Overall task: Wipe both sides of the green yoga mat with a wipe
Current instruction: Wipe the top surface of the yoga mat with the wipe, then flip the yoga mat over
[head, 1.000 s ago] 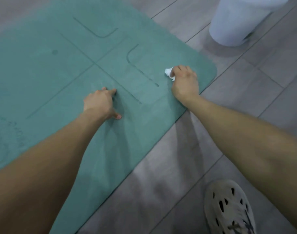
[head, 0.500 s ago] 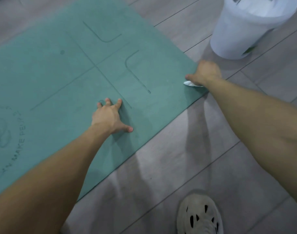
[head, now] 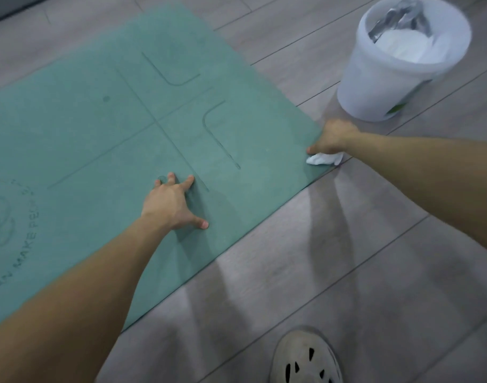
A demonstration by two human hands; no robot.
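beneath right grip (head: 333, 137), crumpled wipe (head: 323, 159)

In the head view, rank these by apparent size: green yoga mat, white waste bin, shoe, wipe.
1. green yoga mat, by far the largest
2. white waste bin
3. shoe: cut off by the frame edge and nearer the camera, so its place against the bin is unsure
4. wipe, smallest

The left hand (head: 170, 205) and right hand (head: 333, 136) are bare, as are the forearms (head: 84, 286) behind them. One foot wears a pale grey clog (head: 306, 357) (moulded, with dark cut-out holes on top).
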